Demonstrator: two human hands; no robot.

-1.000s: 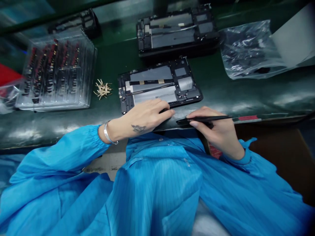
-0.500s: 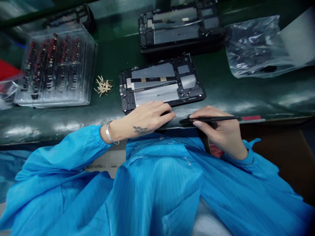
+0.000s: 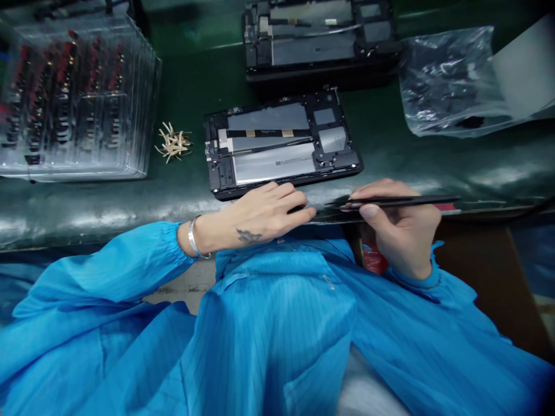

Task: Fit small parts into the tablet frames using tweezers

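Note:
My left hand (image 3: 271,214) rests at the table's front edge, just below an opened tablet (image 3: 281,144). Its fingers are curled toward the thumb, and whatever may be between them is hidden. The tablet lies flat with its inside up, showing a silver battery, dark ribbon cables and a black frame. To the right, my right hand (image 3: 401,222) grips black tweezers (image 3: 416,200), held almost level with the tips toward my left hand. A small pile of thin beige strips (image 3: 174,142) lies left of the tablet.
Stacked clear plastic trays (image 3: 82,167) with red and black parts stand at the left. More opened tablets (image 3: 318,43) are stacked behind. A clear plastic bag (image 3: 451,86) lies at the right. A red strip (image 3: 448,207) marks the table edge.
My right hand has moved a little right with the tweezers, whose two arms now show apart. My left hand has shifted slightly right. The view has tilted slightly.

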